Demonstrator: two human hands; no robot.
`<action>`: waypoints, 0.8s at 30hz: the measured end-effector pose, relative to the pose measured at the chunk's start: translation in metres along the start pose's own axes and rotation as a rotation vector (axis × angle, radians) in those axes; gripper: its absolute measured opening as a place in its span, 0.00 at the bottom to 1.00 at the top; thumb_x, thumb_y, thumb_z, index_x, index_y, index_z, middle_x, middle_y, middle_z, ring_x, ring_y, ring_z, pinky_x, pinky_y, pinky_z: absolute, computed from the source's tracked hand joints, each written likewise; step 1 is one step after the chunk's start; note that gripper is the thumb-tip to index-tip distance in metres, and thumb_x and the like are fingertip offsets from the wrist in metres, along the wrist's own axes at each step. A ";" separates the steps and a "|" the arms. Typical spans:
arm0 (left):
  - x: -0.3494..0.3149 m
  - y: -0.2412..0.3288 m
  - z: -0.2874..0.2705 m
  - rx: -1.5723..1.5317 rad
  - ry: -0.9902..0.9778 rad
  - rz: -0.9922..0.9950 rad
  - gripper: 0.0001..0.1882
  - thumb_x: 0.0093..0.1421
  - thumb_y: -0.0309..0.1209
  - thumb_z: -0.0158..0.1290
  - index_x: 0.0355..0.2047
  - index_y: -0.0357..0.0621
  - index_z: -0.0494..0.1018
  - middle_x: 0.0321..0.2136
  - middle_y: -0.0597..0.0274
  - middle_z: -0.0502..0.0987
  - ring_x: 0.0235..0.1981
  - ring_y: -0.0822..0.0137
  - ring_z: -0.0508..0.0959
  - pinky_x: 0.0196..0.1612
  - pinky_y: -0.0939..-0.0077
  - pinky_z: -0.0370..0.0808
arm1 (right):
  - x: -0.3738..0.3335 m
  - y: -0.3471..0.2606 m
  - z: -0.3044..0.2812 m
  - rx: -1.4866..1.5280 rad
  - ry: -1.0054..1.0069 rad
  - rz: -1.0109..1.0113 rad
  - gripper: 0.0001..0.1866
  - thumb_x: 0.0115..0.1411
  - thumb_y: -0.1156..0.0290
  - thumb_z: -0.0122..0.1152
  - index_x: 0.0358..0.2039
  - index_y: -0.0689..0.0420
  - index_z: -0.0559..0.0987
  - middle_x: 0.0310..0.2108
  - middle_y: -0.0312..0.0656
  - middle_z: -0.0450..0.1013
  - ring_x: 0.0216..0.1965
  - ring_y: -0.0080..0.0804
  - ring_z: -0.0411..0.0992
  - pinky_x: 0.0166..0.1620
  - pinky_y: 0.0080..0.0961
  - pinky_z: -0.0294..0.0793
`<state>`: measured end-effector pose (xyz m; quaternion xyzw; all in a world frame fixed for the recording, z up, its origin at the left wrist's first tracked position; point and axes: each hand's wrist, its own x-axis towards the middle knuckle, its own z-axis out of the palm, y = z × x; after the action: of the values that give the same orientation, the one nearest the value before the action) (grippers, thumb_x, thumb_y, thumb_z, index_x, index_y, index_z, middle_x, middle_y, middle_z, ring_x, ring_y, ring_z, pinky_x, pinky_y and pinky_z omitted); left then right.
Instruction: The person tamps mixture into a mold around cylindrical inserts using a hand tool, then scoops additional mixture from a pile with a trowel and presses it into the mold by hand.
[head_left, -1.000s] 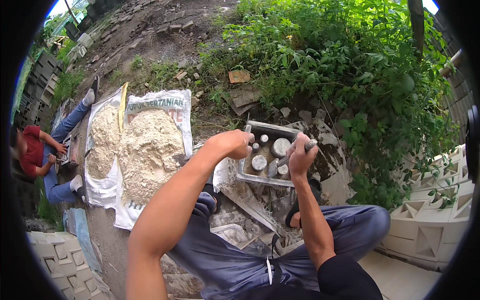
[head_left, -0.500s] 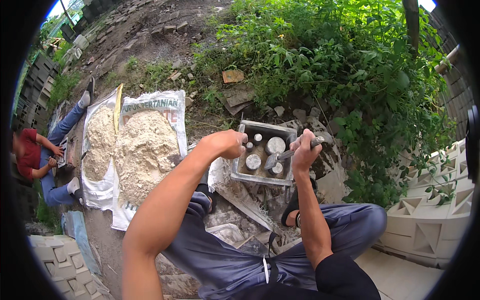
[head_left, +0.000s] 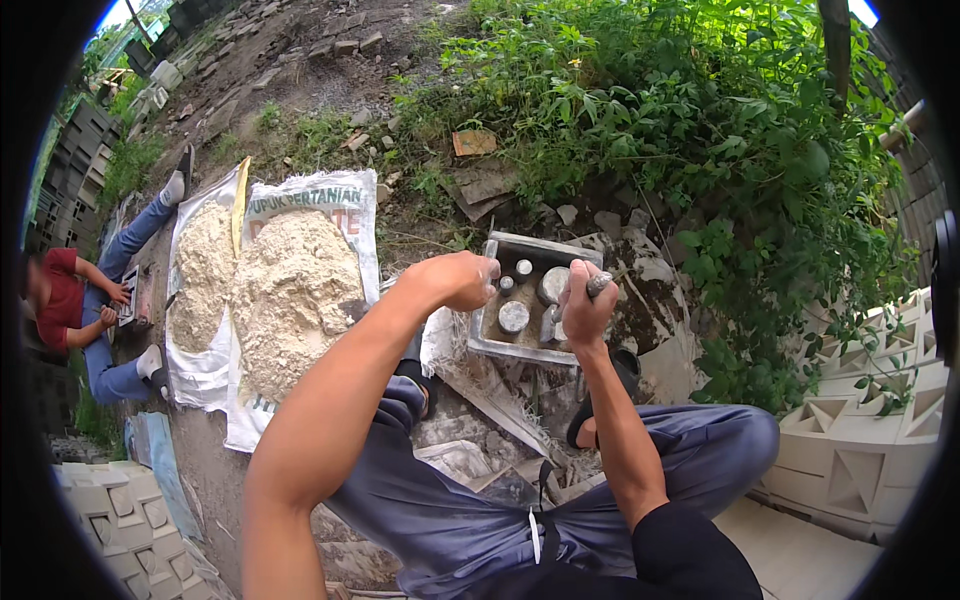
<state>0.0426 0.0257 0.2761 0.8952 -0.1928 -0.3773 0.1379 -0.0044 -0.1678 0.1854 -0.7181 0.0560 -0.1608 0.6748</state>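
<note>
A grey rectangular box mould [head_left: 523,351] lies in front of my feet, with several round, dust-covered cylinders standing inside it, such as a wide one [head_left: 513,318] near the front. Fingers curled, my left hand [head_left: 468,281] grips the mould's left rim. My right hand [head_left: 588,312] is closed around the handle of a trowel [head_left: 601,284] above the mould's right side. The trowel's blade points down into the box and is mostly hidden behind that hand, as are some cylinders.
Left of the mould, pale sandy powder [head_left: 295,290] is heaped on white sacks [head_left: 245,432]. Farther left sits another person [head_left: 65,300], hands on a similar frame. Leafy plants [head_left: 650,110] grow behind; patterned pale blocks [head_left: 860,440] are stacked at right.
My right hand has moved left over the mould, and the trowel's handle now tilts more steeply, with its blade less visible. My left hand has stayed at the rim.
</note>
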 end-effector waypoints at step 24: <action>-0.002 -0.003 0.003 0.030 -0.012 -0.012 0.22 0.62 0.38 0.45 0.55 0.46 0.66 0.47 0.43 0.74 0.50 0.49 0.73 0.53 0.59 0.70 | 0.004 0.040 0.000 0.151 0.058 0.069 0.20 0.60 0.69 0.50 0.12 0.55 0.63 0.11 0.29 0.57 0.11 0.16 0.54 0.14 0.21 0.52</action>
<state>0.0394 0.0288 0.2740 0.8961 -0.1939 -0.3804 0.1214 0.0045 -0.1721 0.1469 -0.6579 0.0880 -0.1619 0.7302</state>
